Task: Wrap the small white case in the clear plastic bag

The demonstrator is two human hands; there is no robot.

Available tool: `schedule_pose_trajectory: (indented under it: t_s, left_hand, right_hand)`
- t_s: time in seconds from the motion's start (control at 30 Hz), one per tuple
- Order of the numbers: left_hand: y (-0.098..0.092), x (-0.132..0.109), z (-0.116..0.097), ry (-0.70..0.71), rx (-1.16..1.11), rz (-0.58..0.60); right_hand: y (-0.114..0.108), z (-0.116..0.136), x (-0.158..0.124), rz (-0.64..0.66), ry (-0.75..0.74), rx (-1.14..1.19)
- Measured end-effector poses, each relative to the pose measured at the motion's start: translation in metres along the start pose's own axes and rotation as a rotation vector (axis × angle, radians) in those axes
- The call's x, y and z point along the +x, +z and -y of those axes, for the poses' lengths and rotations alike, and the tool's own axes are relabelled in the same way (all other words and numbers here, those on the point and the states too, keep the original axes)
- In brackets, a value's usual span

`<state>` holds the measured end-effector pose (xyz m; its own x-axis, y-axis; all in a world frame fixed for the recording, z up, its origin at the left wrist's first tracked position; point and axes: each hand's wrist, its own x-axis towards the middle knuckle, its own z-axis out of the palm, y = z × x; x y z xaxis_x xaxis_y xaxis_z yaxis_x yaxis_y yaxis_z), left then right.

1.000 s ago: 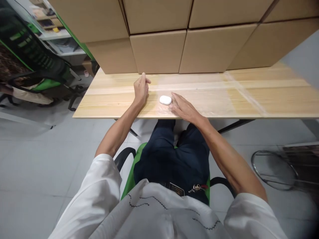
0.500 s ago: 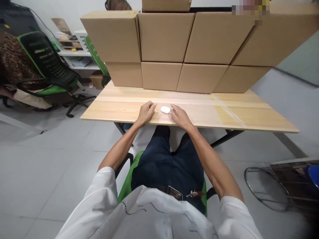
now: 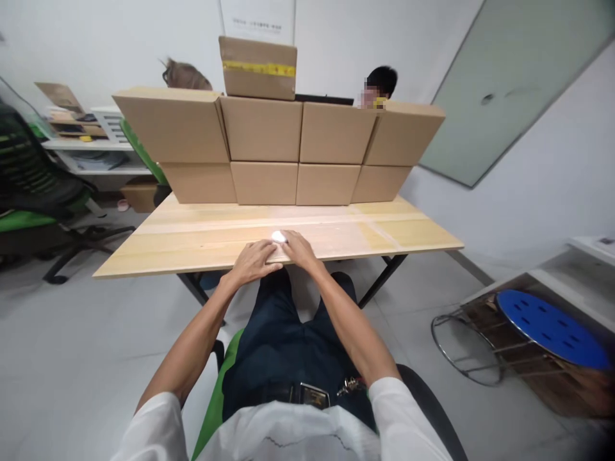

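Observation:
A small white rounded case (image 3: 277, 237), which looks like an earbud case, lies on the wooden table (image 3: 192, 240) near its front edge. My right hand (image 3: 300, 248) has its fingertips closed about the right end of the case. Just left of it, my left hand (image 3: 254, 261) rests at the table edge with fingers stretched out and thumb apart. Its fingertips are close to the case's lower side; whether they touch it I cannot tell. Nothing shows inside my left hand.
Two rows of cardboard boxes (image 3: 264, 131) form a wall along the table's back, with a taped box (image 3: 259, 73) on top. Two people sit behind it. A blue stool (image 3: 552, 326) stands at the right and a black-green chair (image 3: 38, 173) at the left.
My head view has lifted and turned right. My right hand has come onto the white case. My left hand has moved closer to it and its curled fingers have straightened out.

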<state>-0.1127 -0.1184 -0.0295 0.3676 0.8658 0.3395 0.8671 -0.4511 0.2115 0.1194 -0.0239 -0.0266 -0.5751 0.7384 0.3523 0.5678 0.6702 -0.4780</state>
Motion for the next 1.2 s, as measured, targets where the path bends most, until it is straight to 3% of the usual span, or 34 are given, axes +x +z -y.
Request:
schedule_pose_trajectory:
  t_s: [0.47,0.97,1.2]
  left_hand:
    - [0.008,-0.002,0.006,-0.016,-0.014,-0.087]
    - [-0.003,0.004,-0.004,-0.058,-0.117,-0.087]
    - [-0.001,0.002,-0.001,-0.015,-0.094,-0.089]
  right_hand:
    - [-0.001,0.009,-0.002,-0.037,0.018,0.001]
    - [-0.003,0.012,-0.002,-0.025,0.059,-0.002]
    - [-0.007,0.015,-0.005,-0.007,0.063,0.002]
